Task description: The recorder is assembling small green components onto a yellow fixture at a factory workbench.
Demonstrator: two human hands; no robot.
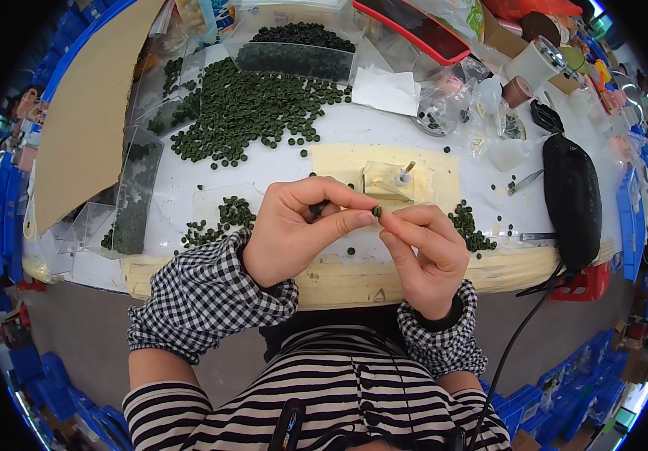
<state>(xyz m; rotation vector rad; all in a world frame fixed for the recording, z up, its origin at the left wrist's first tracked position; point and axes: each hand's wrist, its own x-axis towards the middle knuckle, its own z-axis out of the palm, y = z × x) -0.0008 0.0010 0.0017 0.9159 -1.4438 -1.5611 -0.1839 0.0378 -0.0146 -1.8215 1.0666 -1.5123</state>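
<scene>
Between the thumb and forefinger of my left hand point(294, 225) is a small dark green round piece point(376, 212), pinched near the middle of the bench. Another dark piece seems tucked under that hand's curled fingers. The fingertips of my right hand point(425, 255) meet the same green piece from the other side; whether they hold anything else is hidden. Just beyond my hands stands a small fixture point(395, 180) with an upright pin, on a pale taped pad point(444, 160). Loose green pieces lie in a small pile point(235, 213) by my left wrist and another pile point(470, 227) beyond my right hand.
A large heap of green pieces point(241, 109) spreads at the back left, beside clear bins point(294, 59). Cardboard point(91, 113) stands at the left. A red-framed phone point(414, 30), white paper point(386, 90) and plastic bags lie behind. A black pouch point(570, 199) rests at the right edge.
</scene>
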